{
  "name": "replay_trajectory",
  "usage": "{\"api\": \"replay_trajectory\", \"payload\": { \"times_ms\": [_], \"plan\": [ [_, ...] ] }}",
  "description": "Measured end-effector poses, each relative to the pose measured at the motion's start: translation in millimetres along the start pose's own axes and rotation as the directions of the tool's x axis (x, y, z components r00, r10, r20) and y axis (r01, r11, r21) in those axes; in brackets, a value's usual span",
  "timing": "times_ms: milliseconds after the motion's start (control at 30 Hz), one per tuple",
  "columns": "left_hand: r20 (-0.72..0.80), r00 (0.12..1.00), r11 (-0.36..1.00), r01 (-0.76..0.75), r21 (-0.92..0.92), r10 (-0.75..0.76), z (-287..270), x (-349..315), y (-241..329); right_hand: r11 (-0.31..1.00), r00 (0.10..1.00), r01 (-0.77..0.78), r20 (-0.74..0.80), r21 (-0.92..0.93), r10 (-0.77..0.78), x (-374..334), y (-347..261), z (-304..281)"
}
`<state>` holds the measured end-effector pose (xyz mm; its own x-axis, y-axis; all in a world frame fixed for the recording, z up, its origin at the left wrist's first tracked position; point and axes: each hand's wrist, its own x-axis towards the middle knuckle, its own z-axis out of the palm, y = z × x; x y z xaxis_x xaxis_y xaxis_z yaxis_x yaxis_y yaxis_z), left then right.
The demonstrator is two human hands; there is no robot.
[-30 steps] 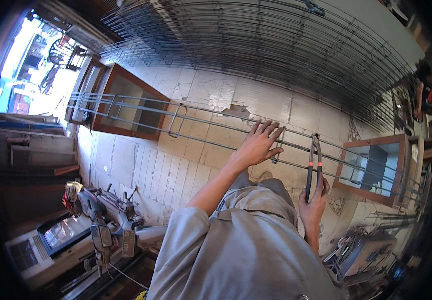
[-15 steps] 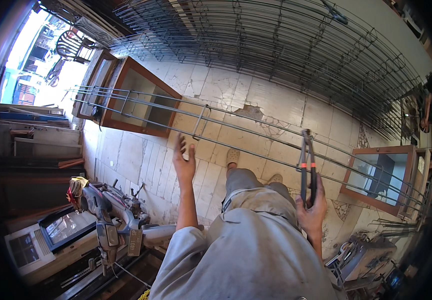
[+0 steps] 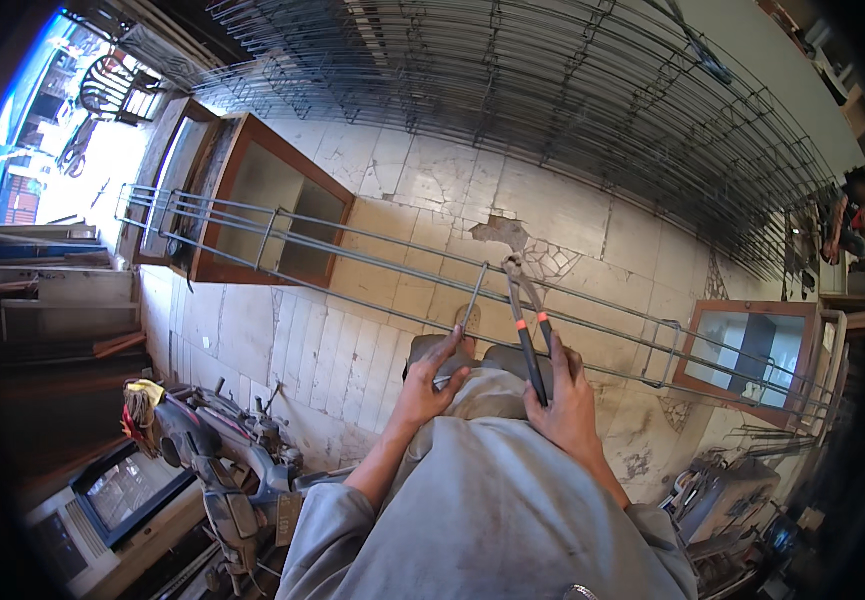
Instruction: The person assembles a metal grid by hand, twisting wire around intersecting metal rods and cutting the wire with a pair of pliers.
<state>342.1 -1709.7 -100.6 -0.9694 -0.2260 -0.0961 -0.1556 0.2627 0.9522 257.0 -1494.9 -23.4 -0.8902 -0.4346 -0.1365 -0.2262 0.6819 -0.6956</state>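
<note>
A long, narrow cage of thin steel rods (image 3: 393,257) stretches across in front of me, with rectangular wire stirrups around it. My right hand (image 3: 565,405) grips pincers (image 3: 530,335) with black, orange-banded handles. Their jaws are at the far side of the cage, beside the upper end of a slanting stirrup (image 3: 475,297). At that stirrup's lower end is my left hand (image 3: 428,390), its fingers stretched out by the near rod and the thumb apart. Whether the fingertips touch the metal, I cannot tell. More stirrups (image 3: 271,238) sit farther left and right along the rods.
The cage passes over a glass-fronted wooden cabinet (image 3: 283,215) at left and another (image 3: 748,350) at right. Many stacked rebar cages (image 3: 513,80) line the far side. A motorbike (image 3: 238,470) stands at near left. The tiled floor (image 3: 373,165) has a broken patch.
My left hand has moved right and down to the near rod. The pincers have swung left to the slanting stirrup. Another stirrup now appears farther left in the picture.
</note>
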Motion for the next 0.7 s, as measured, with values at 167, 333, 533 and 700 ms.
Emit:
{"api": "replay_trajectory", "payload": {
  "times_ms": [167,333,533,700],
  "plan": [
    [0.148,0.989,1.000,0.003,0.009,-0.005,-21.8,9.4,4.2,0.998,0.999,-0.045,-0.014,-0.040,0.045,-1.1,-16.0,8.1],
    [0.245,0.968,0.999,0.046,0.019,-0.049,-32.5,16.6,4.5,0.998,0.999,-0.039,0.013,-0.045,0.040,-1.6,-23.5,11.6],
    [0.281,0.959,0.999,0.043,0.009,-0.044,-34.7,20.3,0.5,0.990,0.989,-0.143,0.022,-0.012,0.143,-0.8,-27.6,10.1],
    [0.302,0.953,1.000,0.012,0.025,-0.019,-36.8,21.8,2.8,0.995,0.998,-0.056,0.002,-0.087,0.056,1.2,-18.7,5.1]
  ]
}}
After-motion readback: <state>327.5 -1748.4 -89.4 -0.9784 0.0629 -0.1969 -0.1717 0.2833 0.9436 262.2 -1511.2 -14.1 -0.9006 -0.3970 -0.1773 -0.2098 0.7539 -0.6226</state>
